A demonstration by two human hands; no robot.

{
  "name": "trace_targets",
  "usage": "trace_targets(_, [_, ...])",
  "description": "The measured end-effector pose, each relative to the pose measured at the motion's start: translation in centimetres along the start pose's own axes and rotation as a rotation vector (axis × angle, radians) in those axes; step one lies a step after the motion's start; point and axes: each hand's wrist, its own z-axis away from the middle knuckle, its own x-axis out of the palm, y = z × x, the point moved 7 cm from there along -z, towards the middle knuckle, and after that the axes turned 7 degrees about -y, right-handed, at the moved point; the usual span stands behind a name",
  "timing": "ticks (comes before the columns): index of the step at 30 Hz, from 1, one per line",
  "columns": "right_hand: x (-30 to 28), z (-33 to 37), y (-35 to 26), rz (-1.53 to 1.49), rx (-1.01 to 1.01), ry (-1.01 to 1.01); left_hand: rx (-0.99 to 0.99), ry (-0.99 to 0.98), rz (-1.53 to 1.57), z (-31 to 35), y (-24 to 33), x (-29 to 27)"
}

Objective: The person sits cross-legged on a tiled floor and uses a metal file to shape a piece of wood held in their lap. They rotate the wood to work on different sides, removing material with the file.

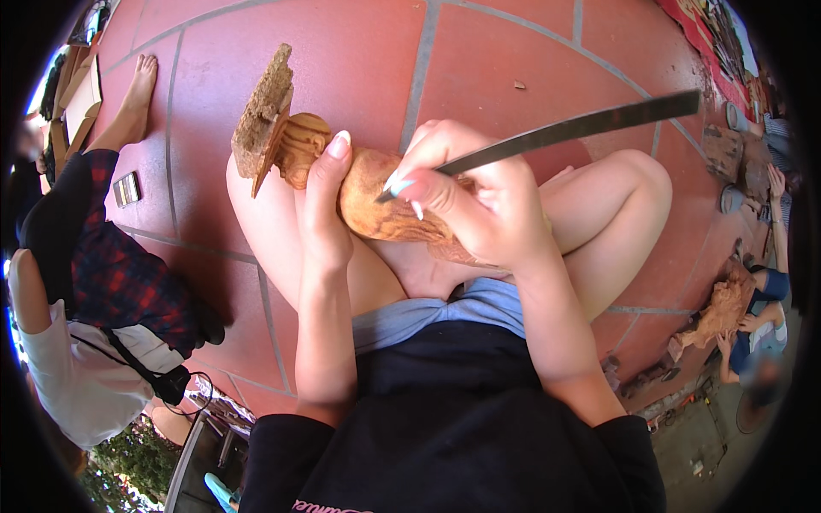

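A carved light-brown wooden piece [368, 201] with a rough bark-covered end [263, 111] lies across my bare legs. My left hand [323, 209] grips it from the near side, thumb up over its grooved neck. My right hand [466, 197] is wrapped around a long flat dark metal carving tool [590, 124]. The tool's tip rests on the wood just right of my left thumb, and its shaft sticks out to the upper right.
I sit on a red tiled floor [359, 51]. A person in a red plaid cloth and white top [103, 291] sits at the left, bare foot stretched out. At the right edge another person holds a wooden carving [723, 312]. Flat cardboard lies upper left.
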Motion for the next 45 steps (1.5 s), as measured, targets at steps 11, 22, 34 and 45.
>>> trace_targets(11, [-0.4, 0.1, 0.1, -0.011, -0.065, 0.097, -0.106, 0.026, 0.13, 0.2, 0.0, 0.9])
trace_targets(22, [-0.1, -0.1, 0.4, -0.068, -0.014, 0.047, -0.121, 0.094, 0.18, 0.6, -0.1, 0.4])
trace_targets(34, [-0.2, 0.0, 0.4, -0.073, -0.085, -0.004, -0.042, -0.062, 0.211, 0.5, 0.3, 1.1])
trace_targets(45, [-0.3, 0.0, 0.4, -0.045, -0.089, -0.042, -0.052, -0.057, 0.172, 0.4, 0.7, 1.5])
